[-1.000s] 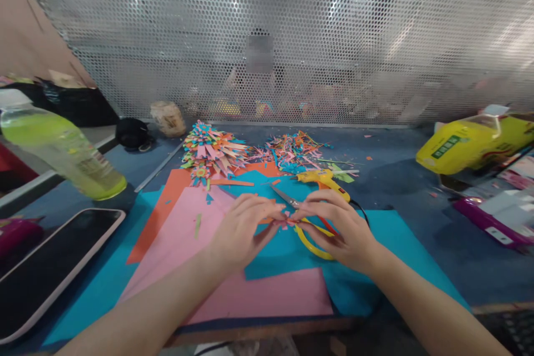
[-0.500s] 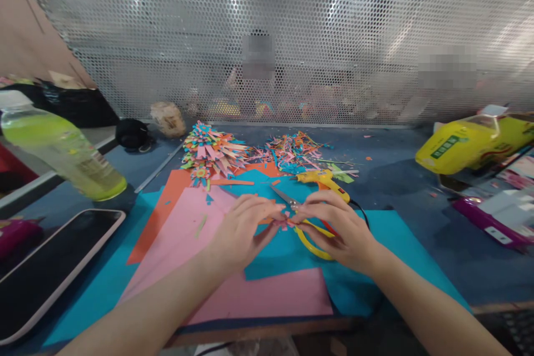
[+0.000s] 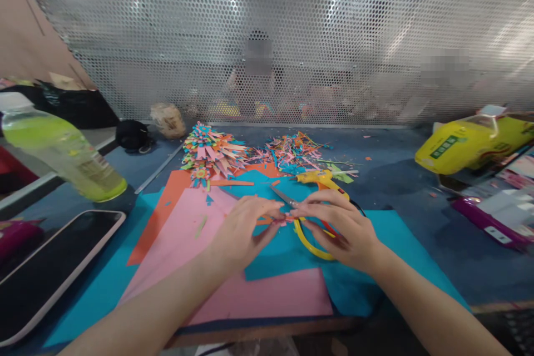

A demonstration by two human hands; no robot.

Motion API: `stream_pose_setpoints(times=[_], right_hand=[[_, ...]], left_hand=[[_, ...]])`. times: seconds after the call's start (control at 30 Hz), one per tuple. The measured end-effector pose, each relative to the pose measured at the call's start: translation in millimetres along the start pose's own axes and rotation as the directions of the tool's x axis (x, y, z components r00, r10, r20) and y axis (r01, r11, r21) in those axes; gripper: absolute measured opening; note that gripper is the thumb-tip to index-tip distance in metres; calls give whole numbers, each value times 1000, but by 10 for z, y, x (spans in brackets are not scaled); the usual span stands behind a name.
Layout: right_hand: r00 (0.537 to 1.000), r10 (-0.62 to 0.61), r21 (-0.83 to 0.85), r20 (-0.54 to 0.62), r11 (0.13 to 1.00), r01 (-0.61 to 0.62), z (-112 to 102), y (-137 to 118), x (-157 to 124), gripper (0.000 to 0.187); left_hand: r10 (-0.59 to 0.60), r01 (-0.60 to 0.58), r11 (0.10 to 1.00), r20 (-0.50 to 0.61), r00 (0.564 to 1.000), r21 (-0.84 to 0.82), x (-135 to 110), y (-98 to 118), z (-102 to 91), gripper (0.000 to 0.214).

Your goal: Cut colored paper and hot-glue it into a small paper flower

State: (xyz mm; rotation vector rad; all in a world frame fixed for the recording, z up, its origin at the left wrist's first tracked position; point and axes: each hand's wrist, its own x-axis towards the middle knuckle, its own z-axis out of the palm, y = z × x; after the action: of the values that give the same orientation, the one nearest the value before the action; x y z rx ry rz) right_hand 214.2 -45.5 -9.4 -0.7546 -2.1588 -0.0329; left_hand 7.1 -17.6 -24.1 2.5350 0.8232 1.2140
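A small pink and orange paper flower (image 3: 286, 220) is pinched between the fingertips of my left hand (image 3: 246, 228) and my right hand (image 3: 340, 228), above blue paper (image 3: 271, 258). Fingers partly cover it. Beneath my right hand lie scissors with yellow handles (image 3: 311, 247), their blades pointing up and left. A yellow glue gun (image 3: 319, 177) rests just beyond that hand. Pink paper (image 3: 167, 267) and orange paper (image 3: 151, 233) spread under and left of my left hand. Behind stands a heap of fringed paper pieces (image 3: 212, 150) in several colours.
Thin paper scraps (image 3: 292, 150) are piled at the back, before a perforated metal screen (image 3: 267, 5). Left are a drink bottle (image 3: 62, 147), a phone (image 3: 58, 267) and a metal ruler (image 3: 158, 168). A yellow package (image 3: 448, 147) and a purple-edged box (image 3: 488, 225) sit right.
My fingertips have closed in around the paper flower, and less of it shows. The right fingers have shifted slightly to the left. Other things stay in place.
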Motion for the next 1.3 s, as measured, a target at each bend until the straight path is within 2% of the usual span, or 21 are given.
stream_pose_setpoints(times=[0.1,0.3,0.37,0.47,0.53,0.63,0.73,0.87,1.03,1.2,1.3], right_hand=[[1000,-13,-21,-18,1000,12,2,17,-5,41],[998,-50,-66,-44,997,47,8,37,-3,43],[996,-66,-72,-55,996,62,5,35,6,44],[995,-60,-67,-73,996,55,3,32,31,43],[994,-27,-69,-106,997,20,7,34,48,38],[986,59,-56,-153,996,-68,17,40,61,33],[976,175,-13,-127,984,-178,26,44,57,28],[950,303,24,-73,953,-302,46,59,48,23],[945,324,-8,47,946,-324,72,108,47,30],[943,310,-157,117,944,-291,58,190,25,11],[926,354,-317,131,900,-300,38,266,-7,13]], left_hand=[[-99,97,995,-43,994,-39,-17,-4,35,17],[-272,239,933,-92,958,-267,-7,-6,91,35],[-385,337,858,-53,921,-387,12,6,93,37],[-527,464,671,69,847,-579,46,22,92,41],[-556,487,574,124,822,-658,67,20,94,42],[-567,499,480,179,804,-721,92,0,109,42],[-560,513,414,233,795,-752,101,-15,138,40],[-530,504,385,262,806,-773,82,-20,179,39],[-505,501,424,262,822,-755,58,-36,191,37],[-491,497,452,258,832,-740,50,-53,200,37],[-490,507,468,265,830,-724,43,-38,203,36]])
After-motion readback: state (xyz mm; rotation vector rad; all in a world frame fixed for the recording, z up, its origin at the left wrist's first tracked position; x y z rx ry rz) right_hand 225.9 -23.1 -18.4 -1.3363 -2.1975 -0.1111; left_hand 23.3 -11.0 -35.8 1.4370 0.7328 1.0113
